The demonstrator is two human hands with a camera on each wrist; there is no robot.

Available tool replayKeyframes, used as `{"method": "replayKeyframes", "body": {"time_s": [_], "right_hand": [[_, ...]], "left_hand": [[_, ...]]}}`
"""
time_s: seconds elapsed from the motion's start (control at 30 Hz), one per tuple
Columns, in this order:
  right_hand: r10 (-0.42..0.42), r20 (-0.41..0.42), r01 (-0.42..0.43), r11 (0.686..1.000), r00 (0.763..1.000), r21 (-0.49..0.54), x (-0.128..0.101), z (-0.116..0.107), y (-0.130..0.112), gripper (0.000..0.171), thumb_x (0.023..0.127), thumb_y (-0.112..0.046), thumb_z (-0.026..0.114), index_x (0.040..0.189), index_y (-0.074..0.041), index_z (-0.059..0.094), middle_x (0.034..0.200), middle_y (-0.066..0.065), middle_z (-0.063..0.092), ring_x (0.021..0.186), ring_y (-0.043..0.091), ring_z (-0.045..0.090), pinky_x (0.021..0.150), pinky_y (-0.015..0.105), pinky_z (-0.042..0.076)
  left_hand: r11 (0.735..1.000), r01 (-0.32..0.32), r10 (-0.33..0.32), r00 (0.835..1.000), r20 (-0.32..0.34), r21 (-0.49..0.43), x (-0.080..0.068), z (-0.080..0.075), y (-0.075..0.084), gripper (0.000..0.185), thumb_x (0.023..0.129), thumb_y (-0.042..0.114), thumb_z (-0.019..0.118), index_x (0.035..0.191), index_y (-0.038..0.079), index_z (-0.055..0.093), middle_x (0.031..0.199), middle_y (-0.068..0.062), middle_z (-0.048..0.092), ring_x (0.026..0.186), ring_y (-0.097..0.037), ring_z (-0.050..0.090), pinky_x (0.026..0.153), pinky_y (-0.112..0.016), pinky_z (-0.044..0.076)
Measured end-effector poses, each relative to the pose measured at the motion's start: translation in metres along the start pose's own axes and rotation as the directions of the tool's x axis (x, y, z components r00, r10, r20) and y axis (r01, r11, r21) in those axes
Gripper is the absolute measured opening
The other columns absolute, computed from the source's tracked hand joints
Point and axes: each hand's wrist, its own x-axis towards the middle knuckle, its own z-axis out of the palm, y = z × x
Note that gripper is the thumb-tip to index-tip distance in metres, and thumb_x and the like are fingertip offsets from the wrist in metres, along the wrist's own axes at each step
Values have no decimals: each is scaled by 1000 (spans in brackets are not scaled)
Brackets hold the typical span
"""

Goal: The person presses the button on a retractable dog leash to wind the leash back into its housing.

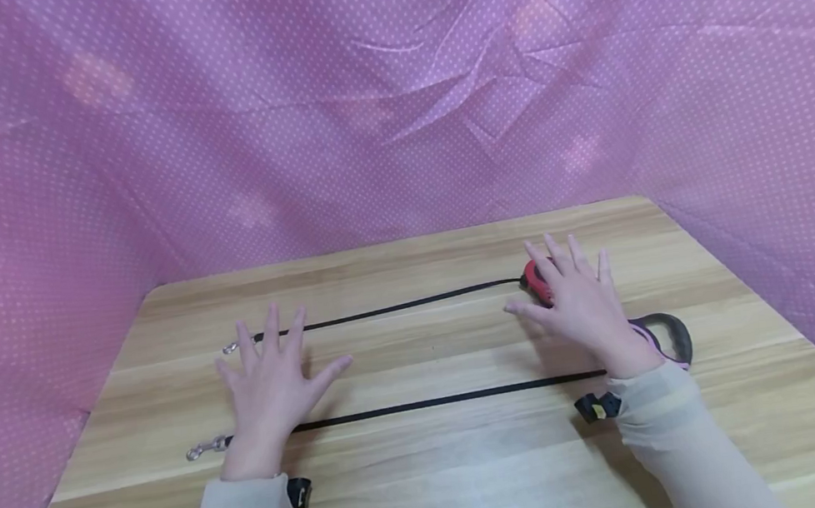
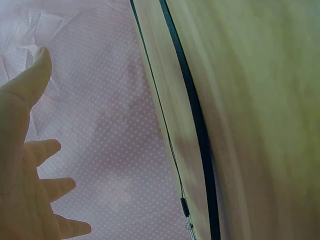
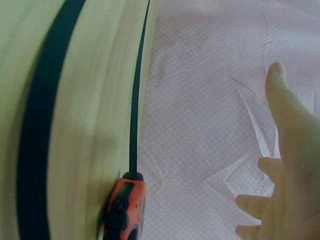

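- Table [image 1: 434, 486]: wooden top, taken as the landmark; pink dotted cloth [image 1: 388, 80] stands behind it and at both sides.
- Far leash [image 1: 384, 310]: thin black cord laid straight across the back part of the table, clip [image 1: 230, 348] at its left end, red case [image 1: 535, 280] at its right end.
- Near leash [image 1: 447, 400]: flat black strap parallel to the first, nearer the table's front edge; clip [image 1: 206, 449] at the left, grey-and-purple handle [image 1: 669, 333] at the right.
- Left hand [image 1: 269, 387]: fingers spread and straight, holding nothing, poised over the table's left part between the two leashes.
- Right hand [image 1: 579, 306]: likewise spread, gripping nothing, over the table's right part, fingertips by the red case.
- Progress, as judged: both leashes already lie stretched out full and side by side; nothing is in hand, so any gathering or winding is not yet begun.
- Hard to make out: whether either palm touches the table; the red case is mostly covered by the right hand; the near leash's handle is partly behind the wrist; small black items at both cuffs are unclear.
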Motion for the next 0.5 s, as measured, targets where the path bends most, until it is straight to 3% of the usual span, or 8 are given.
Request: {"method": "replayKeyframes", "body": {"time_s": [0.23,0.5], "right_hand": [[23,10,-24,999,1000,31,4,-5,4,100,86,-77,50,160,-26,6,167,11,10,153,40,2,117,65,-9],[69,6,-69,990,998,119,5,-10,13,105,85,-77,51,159,-12,14,165,16,18,150,47,13,117,66,6]], "left_hand": [[999,13,-14,1000,-11,-34,4,-1,-5,104,81,85,45,158,19,22,165,-18,11,145,-60,4,103,-83,1],[989,49,-48,999,7,-140,15,-3,-20,97,86,72,56,158,17,21,165,-18,15,144,-60,9,107,-80,5]]}}
